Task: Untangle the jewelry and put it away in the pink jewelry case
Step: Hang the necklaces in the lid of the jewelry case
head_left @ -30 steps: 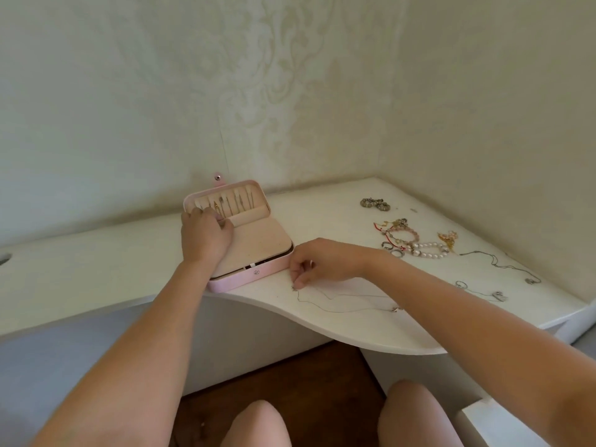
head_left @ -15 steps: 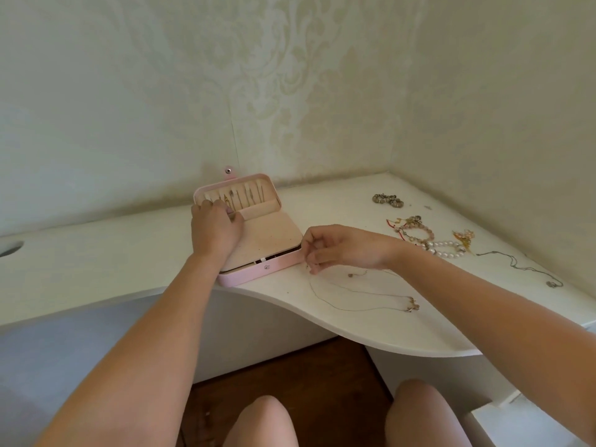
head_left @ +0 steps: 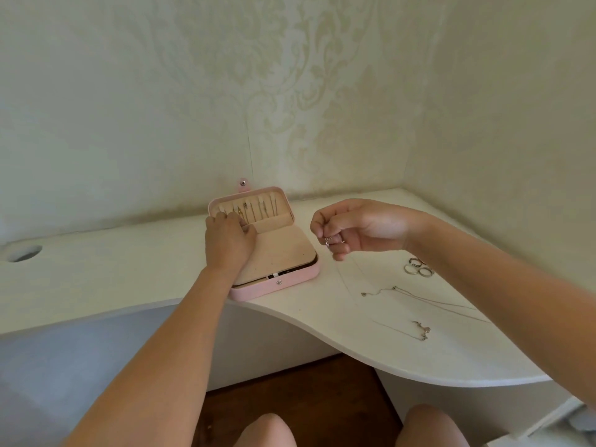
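Corner of a room, pale patterned wallpaper (head_left: 290, 91) on both walls, white desk (head_left: 322, 321) with a curved front edge. Round cable hole (head_left: 24, 253) in the desk far left. Dark wooden floor (head_left: 290, 382) below, my knees (head_left: 267, 430) at the bottom of the view.

The pink jewelry case (head_left: 277, 287) stands open on the desk near the front edge, left of centre. Its lid (head_left: 258, 204) is tilted back toward the wall, with several chains hanging in a row inside it. A beige insert pad (head_left: 283, 253) covers the base.

My left hand (head_left: 229, 240) lies palm down on the left part of that pad. Fingers loosely bent, tips at the lower edge of the lid's pocket. Nothing visibly gripped.

My right hand (head_left: 361, 227) is raised above the desk, just right of the case, not touching it. Fingers curled, thumb and fingertips pinching the clasp end of a thin chain (head_left: 329, 241). The rest of the chain drops from the hand down to the desk; too fine to trace all the way.

On the desk to the right: a second necklace (head_left: 393, 289) lying stretched out, a pendant necklace (head_left: 422, 329) nearer the front edge, and a small cluster of rings (head_left: 417, 269) behind them, next to my right forearm. All of these lie loose, well apart from the case.
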